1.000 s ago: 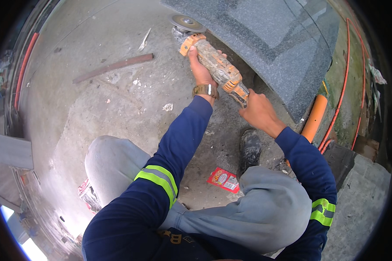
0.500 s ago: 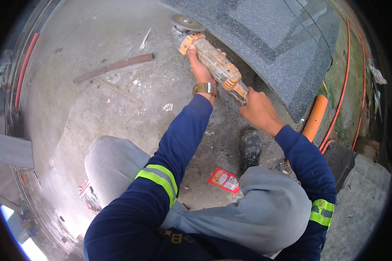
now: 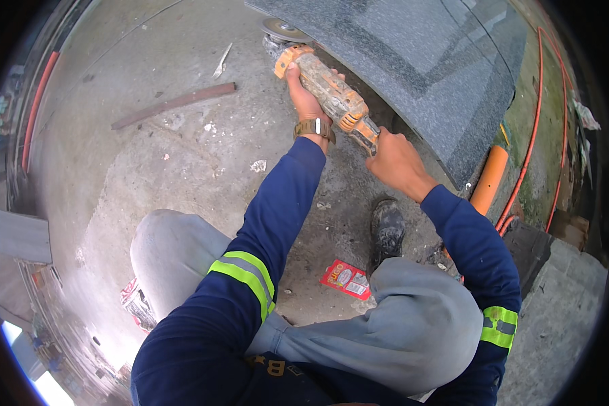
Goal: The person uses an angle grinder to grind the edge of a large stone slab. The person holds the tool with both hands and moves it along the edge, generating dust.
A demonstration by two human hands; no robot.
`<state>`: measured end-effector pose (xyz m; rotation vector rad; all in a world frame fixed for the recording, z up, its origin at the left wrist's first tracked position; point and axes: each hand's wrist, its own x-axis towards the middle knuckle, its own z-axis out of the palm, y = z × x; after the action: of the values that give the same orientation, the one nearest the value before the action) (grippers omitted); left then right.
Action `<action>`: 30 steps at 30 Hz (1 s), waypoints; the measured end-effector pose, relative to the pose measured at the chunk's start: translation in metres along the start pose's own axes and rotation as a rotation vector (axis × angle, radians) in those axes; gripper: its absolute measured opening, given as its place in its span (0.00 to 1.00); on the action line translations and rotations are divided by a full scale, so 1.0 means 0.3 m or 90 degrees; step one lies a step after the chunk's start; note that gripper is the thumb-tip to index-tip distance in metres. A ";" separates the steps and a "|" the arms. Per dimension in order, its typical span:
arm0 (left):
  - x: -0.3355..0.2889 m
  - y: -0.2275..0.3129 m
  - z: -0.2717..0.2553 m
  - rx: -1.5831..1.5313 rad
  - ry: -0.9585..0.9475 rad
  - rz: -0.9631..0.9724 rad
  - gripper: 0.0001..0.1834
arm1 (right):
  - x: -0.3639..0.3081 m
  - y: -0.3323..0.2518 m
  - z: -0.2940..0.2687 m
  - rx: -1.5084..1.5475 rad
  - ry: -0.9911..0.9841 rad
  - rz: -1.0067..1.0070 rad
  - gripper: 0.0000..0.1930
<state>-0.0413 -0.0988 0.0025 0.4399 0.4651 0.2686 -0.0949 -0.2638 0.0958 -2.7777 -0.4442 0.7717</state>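
Observation:
A worn orange and grey angle grinder [image 3: 330,89] is held in both my hands. My left hand [image 3: 305,98] wraps round the front of its body, just behind the orange collar, with a watch on that wrist. My right hand [image 3: 400,161] is closed on the rear handle. At the front end the round disc [image 3: 283,30] lies against or very close to the edge of a dark grey speckled stone slab [image 3: 419,51]; actual contact I cannot tell. Fingers on the far side of the grinder are partly hidden.
On the concrete floor lie a reddish-brown strip [image 3: 174,105], a whitish sliver [image 3: 222,60] and a red packet [image 3: 346,279]. An orange pipe [image 3: 488,181] stands beside the slab's near corner, with an orange hose [image 3: 533,135] running along the right. My boot [image 3: 388,230] is under my right arm.
The grinder and both hands have shifted slightly left. The disc appears a little more tilted and nearer the slab's edge. My grip on it is the same.

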 end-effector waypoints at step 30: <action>-0.073 -0.022 0.004 -0.013 -0.010 -0.013 0.42 | -0.054 0.041 0.017 0.003 0.013 -0.011 0.27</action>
<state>-0.0587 -0.1125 0.0085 0.4162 0.4506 0.2501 -0.1079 -0.2801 0.0955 -2.7708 -0.4616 0.7379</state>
